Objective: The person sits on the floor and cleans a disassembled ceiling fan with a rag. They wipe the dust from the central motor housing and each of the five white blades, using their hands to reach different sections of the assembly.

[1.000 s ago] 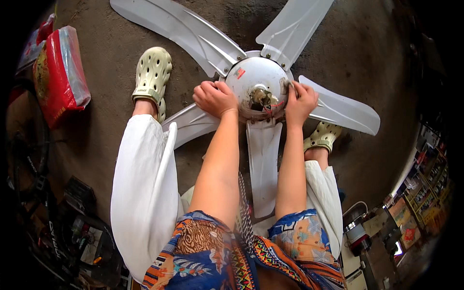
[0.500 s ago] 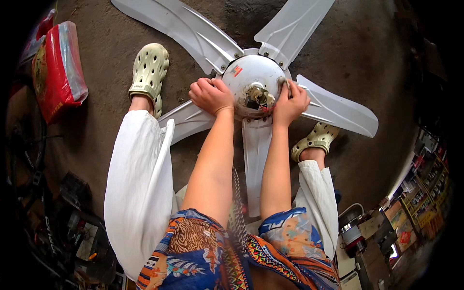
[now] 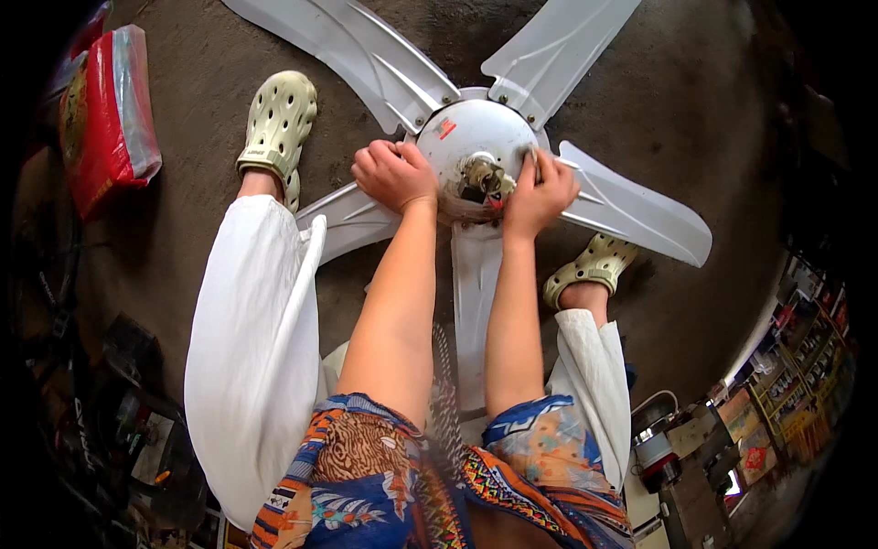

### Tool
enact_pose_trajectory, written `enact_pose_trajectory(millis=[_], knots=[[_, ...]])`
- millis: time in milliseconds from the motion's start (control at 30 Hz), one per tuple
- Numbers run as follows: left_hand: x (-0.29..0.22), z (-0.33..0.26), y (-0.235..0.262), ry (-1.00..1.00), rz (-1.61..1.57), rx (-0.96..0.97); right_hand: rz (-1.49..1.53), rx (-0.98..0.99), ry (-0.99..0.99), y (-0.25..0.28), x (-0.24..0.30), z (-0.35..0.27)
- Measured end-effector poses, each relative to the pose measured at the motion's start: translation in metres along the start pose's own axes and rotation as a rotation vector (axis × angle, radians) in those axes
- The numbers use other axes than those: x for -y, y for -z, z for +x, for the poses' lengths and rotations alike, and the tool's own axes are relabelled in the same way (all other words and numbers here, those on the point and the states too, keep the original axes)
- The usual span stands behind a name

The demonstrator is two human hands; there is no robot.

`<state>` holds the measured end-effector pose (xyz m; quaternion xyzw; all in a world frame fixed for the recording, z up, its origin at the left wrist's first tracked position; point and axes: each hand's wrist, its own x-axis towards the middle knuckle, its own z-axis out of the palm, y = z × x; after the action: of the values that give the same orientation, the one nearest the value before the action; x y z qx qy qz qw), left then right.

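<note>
A white ceiling fan lies on the ground between my feet, its rounded motor housing (image 3: 465, 128) facing up. Several long white blades (image 3: 631, 197) spread out from it. On top of the housing are an orange-red sticker and a metal stem bracket (image 3: 483, 176) with wiring. My left hand (image 3: 395, 174) is closed in a fist against the housing's left side, above the root of the lower left blade; what its fingers hold is hidden. My right hand (image 3: 541, 194) pinches a small greyish piece (image 3: 531, 157) against the housing's right side. Its kind is unclear.
My feet in pale clogs (image 3: 279, 123) stand either side of the fan. A red plastic-wrapped package (image 3: 114, 123) sits at the far left. Dark clutter (image 3: 137, 430) fills the lower left; a metal pot-like thing (image 3: 654, 439) and shelves of goods (image 3: 805, 375) are at the lower right.
My right hand has shifted slightly down and left along the housing's right side. The left hand stays by the housing. The whole view has moved a little.
</note>
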<state>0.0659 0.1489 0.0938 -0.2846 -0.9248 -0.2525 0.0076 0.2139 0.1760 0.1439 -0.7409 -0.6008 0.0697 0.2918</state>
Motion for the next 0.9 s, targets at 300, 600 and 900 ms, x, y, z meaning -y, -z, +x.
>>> enact_pose_trajectory(millis=[300, 600, 900], knots=[[0.002, 0.000, -0.003, -0.019, 0.061, -0.010, 0.231, 0.150, 0.205, -0.003, -0.007, 0.019], [-0.009, 0.000, -0.001, 0.010, 0.035, 0.019, 0.103, 0.157, 0.242, -0.027, -0.002, 0.049], [0.002, 0.000, 0.005, 0.037, 0.026, 0.006, 0.159, 0.405, 0.411, 0.014, 0.006, 0.025]])
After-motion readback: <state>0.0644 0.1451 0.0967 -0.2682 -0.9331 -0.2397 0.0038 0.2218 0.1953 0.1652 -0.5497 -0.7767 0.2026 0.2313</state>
